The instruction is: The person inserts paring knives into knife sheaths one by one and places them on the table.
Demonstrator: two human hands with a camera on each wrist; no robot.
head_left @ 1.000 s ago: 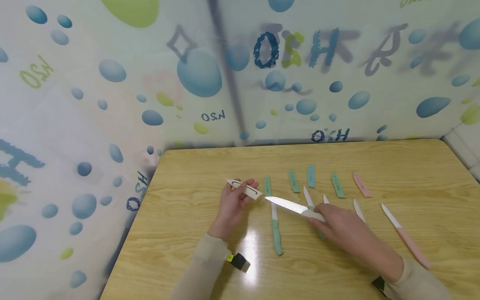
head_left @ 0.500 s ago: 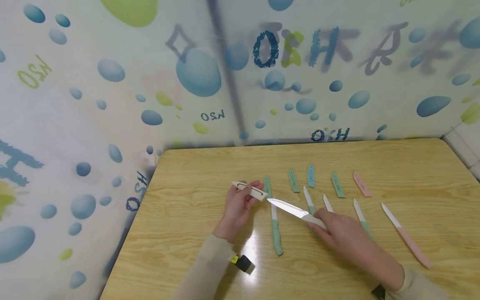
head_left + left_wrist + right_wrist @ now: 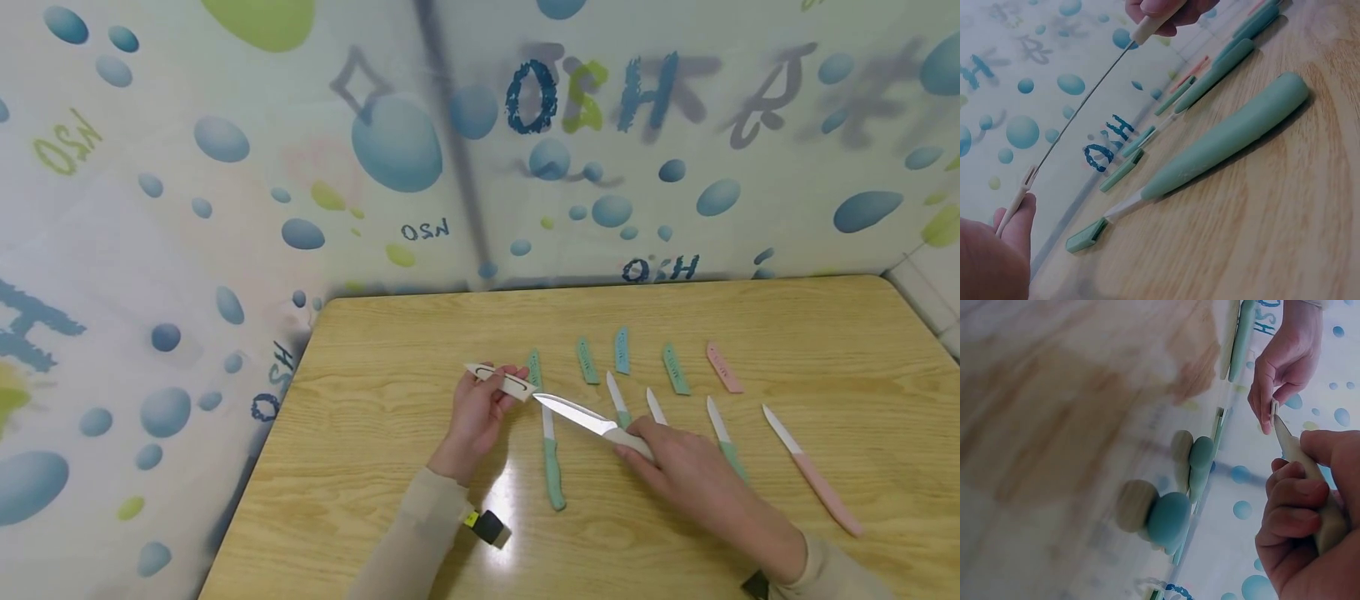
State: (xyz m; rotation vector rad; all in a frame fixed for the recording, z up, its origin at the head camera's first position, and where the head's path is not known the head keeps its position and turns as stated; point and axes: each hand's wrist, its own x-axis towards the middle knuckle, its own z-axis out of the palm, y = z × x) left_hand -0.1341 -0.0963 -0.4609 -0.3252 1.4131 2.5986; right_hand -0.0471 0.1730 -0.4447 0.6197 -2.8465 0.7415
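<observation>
**Wooden desk, bubble-print backdrop: knife tip at sheath mouth**

Light wood-grain desk (image 3: 375, 467) against a wall sheet with blue and green bubbles. Right hand (image 3: 678, 471) grips the cream handle of a white-bladed paring knife (image 3: 581, 414), held above the desk, blade pointing left. Left hand (image 3: 480, 412) pinches a cream plastic blade sheath (image 3: 501, 379), its open end at the knife tip. Whether the tip is inside, can't tell. On the desk: green sheaths (image 3: 588, 361), pink sheath (image 3: 724, 368), green-handled knife (image 3: 553, 467), pink-handled knife (image 3: 813, 482), all unsheathed.
</observation>
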